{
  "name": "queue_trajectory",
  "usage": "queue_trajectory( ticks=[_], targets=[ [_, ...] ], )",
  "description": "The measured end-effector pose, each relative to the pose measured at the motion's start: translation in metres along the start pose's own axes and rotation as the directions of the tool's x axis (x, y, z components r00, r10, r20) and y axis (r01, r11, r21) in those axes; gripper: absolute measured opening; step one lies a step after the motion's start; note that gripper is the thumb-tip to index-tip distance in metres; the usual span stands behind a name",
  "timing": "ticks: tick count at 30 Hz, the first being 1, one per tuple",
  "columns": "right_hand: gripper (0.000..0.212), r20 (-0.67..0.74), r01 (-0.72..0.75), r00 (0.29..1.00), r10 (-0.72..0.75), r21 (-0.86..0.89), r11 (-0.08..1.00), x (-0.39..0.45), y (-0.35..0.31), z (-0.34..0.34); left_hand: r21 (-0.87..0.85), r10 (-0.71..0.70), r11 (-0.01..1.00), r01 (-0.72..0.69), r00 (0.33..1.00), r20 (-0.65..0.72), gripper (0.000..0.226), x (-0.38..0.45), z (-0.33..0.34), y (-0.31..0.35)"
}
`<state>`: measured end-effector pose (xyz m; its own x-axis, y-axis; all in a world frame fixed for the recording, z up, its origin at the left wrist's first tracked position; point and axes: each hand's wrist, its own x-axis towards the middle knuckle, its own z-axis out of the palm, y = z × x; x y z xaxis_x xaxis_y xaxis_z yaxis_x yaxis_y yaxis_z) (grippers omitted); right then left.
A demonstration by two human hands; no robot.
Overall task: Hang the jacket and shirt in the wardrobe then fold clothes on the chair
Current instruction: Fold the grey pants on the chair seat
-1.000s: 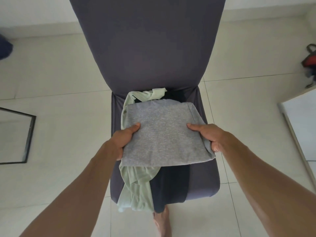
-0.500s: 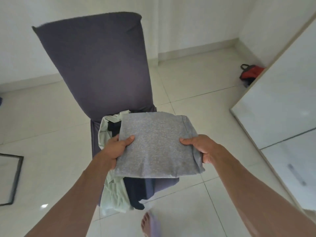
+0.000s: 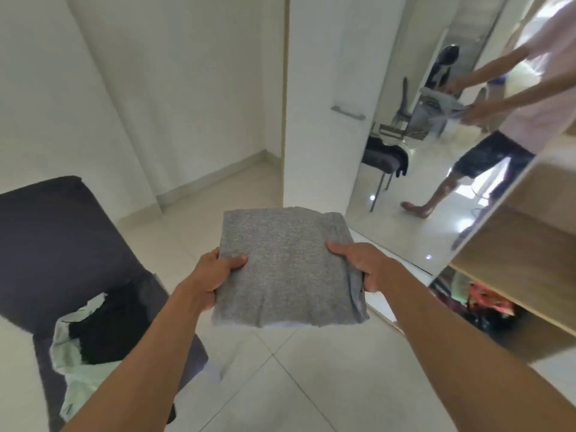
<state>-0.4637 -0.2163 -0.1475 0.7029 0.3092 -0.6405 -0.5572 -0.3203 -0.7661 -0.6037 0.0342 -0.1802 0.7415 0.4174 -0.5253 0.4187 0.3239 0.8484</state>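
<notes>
Folded grey garment (image 3: 286,269): held flat in air over tiled floor (image 3: 280,385), right of chair (image 3: 62,244). Left hand (image 3: 212,275), right hand (image 3: 358,263): grip opposite edges, thumbs on top, fingers curled beneath.

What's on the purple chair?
On the chair seat lie a pale green garment and a black garment on it. The left arm covers part of the pile.

Bright, soft daylight fills a white room. Small glare spots shine on the glossy tiled floor (image 3: 280,378) and in the mirror (image 3: 436,169). Shadows are faint. Wide-angle distortion bends lines near the edges; the right side looks slightly blurred.
</notes>
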Motion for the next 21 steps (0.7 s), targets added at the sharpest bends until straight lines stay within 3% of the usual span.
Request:
queue_trajectory(
  ticks=[8, 12, 16, 21],
  targets=[
    [0.040, -0.273, 0.152, 0.955, -0.115, 0.116, 0.982, -0.089, 0.017, -0.145, 0.154, 0.038, 0.985, -0.078, 0.967, 0.250, 0.032, -0.035, 0.157, 0.031],
    [0.039, -0.437, 0.173, 0.897, -0.068, 0.205, 0.963, -0.118, 0.039, -0.202, 0.258, 0.019, 0.957, -0.132, 0.917, 0.397, 0.031, -0.037, 0.235, 0.039],
    [0.015, -0.551, 0.208, 0.834, -0.027, 0.270, 0.940, -0.140, 0.057, -0.241, 0.331, -0.020, 0.927, -0.179, 0.855, 0.518, 0.028, -0.029, 0.296, 0.040],
    [0.026, -0.672, 0.249, 0.740, 0.037, 0.324, 0.913, -0.151, 0.084, -0.284, 0.369, -0.039, 0.897, -0.245, 0.787, 0.616, 0.051, -0.019, 0.373, 0.024]
  ],
)
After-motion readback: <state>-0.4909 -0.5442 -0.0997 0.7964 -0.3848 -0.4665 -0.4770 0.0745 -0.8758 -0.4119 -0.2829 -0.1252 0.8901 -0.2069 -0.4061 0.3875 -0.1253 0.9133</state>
